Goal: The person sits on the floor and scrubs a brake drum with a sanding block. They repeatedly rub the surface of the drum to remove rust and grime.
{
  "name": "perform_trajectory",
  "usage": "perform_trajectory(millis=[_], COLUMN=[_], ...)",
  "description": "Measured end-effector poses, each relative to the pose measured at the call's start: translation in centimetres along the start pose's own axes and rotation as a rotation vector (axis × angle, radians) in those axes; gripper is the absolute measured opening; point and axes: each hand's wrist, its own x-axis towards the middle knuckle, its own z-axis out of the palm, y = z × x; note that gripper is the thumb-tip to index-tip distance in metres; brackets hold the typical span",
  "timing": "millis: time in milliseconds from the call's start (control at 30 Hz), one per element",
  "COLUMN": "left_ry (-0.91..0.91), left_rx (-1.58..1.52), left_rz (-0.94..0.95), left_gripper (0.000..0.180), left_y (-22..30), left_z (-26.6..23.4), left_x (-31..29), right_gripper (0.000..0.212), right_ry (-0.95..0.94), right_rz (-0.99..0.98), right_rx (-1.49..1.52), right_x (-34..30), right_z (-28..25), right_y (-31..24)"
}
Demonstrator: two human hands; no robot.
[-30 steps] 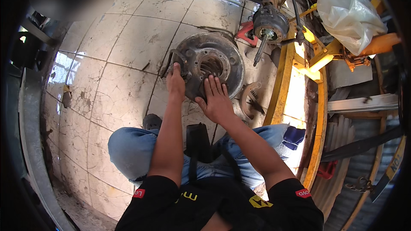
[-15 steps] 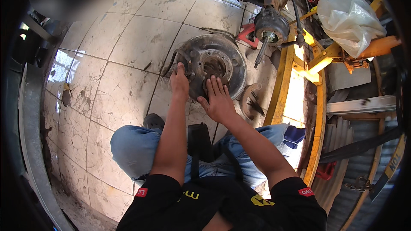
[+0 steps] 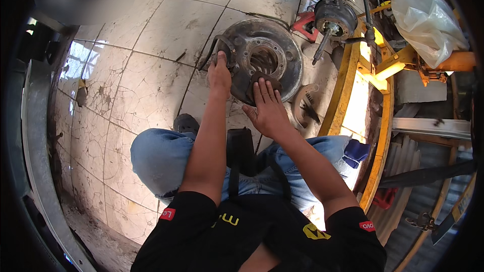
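Note:
A round, worn brake backing plate (image 3: 290, 53) with a bolt-holed centre lies on the tiled floor in front of me. At its left rim, my left hand (image 3: 220, 76) is closed on a curved dark metal part (image 3: 214, 44), thumb on top; its other fingers are mostly hidden. My right hand (image 3: 269, 110) lies with fingers stretched out over a dark flat piece (image 3: 256, 76) at the plate's near side, pressing down on it. What this piece is made of I cannot tell. A curved brake shoe (image 3: 298, 106) rests on the floor just right of the plate.
An axle housing with a protruding shaft (image 3: 335, 20) stands at the far right, beside a red stand (image 3: 305, 25). A yellow metal frame (image 3: 343, 90) runs along my right, with a clear plastic bag (image 3: 426, 20) above it. A grey metal beam (image 3: 38, 151) borders the left.
The view has shifted, so the scene sits higher and further right. My right hand has slid slightly toward me on the plate; the left keeps its hold at the rim.

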Motion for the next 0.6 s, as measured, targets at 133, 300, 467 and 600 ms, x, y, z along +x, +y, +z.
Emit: perform_trajectory(millis=[133,300,467,600], left_ry=[-0.043,0.002,-0.040,-0.002], left_rx=[-0.046,0.024,-0.004,-0.031], left_rz=[-0.025,-0.021,-0.010,-0.056], left_gripper=[0.079,0.079,0.079,0.077], left_y=[-0.1,-0.6,-0.4,-0.7], left_z=[-0.6,-0.5,-0.4,-0.8], left_x=[0.7,1.0,1.3,1.0], right_gripper=[0.081,0.079,0.079,0.080], right_ry=[0.080,0.097,0.109,0.018], right_rz=[0.008,-0.023,0.029,0.012], right_rx=[0.040,-0.007,0.011,0.030], right_x=[1.2,0.2,2.2,0.4], right_z=[0.3,0.5,-0.7,-0.3], right_y=[-0.5,0.0,0.5,0.0])
